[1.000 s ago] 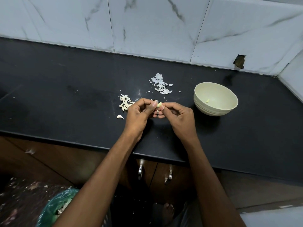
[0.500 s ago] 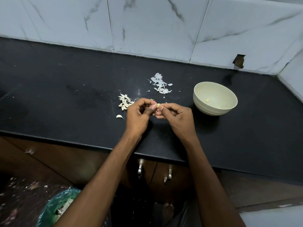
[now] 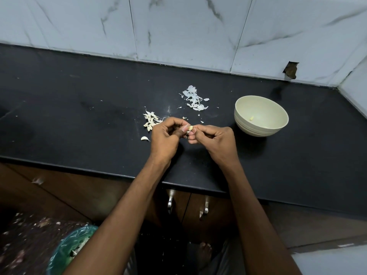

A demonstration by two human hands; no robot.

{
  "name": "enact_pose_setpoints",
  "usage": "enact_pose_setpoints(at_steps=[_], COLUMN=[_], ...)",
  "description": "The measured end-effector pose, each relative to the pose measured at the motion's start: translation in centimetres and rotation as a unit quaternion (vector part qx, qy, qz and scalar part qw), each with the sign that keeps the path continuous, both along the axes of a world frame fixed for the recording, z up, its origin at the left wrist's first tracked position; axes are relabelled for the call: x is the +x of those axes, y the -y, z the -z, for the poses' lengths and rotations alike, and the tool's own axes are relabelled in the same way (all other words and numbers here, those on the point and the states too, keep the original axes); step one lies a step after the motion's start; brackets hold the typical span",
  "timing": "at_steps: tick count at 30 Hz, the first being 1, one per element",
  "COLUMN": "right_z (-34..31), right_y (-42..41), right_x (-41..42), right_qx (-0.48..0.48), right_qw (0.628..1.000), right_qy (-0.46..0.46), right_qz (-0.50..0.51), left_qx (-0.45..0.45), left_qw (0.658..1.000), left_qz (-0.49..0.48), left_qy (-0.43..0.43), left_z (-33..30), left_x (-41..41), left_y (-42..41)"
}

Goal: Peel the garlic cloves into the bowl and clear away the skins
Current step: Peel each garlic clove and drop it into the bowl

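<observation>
I see both hands meet over the black counter (image 3: 79, 108), near its front edge (image 3: 99, 171), w/ the left hand (image 3: 165, 138) and right hand (image 3: 215, 142) curled and pinching one small garlic clove (image 3: 190, 128) between the fingertips, held above the surface. Just left of the left hand lies the pile of unpeeled cloves (image 3: 151, 121), and one single clove (image 3: 145, 138) sits apart, closer to the front edge. Behind the hands, toward the wall, is the heap of white skins (image 3: 194, 100), w/ few small flakes scattered between heap and hands. The cream bowl (image 3: 243, 124) stands upright to the right of the right hand, near but not touching, and one peeled piece (image 3: 251, 118) is inside it. Open counter is wide on the left side and also right of the bowl up to the corner. Back wall is marble-look tiles (image 3: 178, 26), w/ a broken hole (image 3: 291, 70) low at the right. Below the counter edge are brown cabinet doors w/ two metal handles (image 3: 170, 201), a bin w/ green bag (image 3: 69, 249) at the lower left, and a bare foot (image 3: 204, 251) on the dark floor
</observation>
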State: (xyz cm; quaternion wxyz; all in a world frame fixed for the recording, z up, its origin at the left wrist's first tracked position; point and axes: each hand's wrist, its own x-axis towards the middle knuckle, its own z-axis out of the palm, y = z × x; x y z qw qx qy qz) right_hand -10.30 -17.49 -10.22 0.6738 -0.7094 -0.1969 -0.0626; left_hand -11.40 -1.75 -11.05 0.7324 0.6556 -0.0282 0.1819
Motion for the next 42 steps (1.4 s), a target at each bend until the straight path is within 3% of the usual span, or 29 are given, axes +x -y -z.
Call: enact_pose_setpoints(at_steps=[9,42], right_z=[-0.59,-0.4], right_y=[-0.23,0.15], right_x=[-0.17,-0.05], right_qx=[0.06,0.061], right_qw=[0.994,0.997], right_qy=[-0.088,-0.051], right_qz=[-0.017,-0.021], left_qx=[-0.014,-0.054], left_qw=[1.0,0.998], left_qz=[-0.006,0.021], left_qy=[0.002,-0.006], left_z=[0.01,-0.15], left_x=[0.07,-0.13], left_y=[0.02,-0.02])
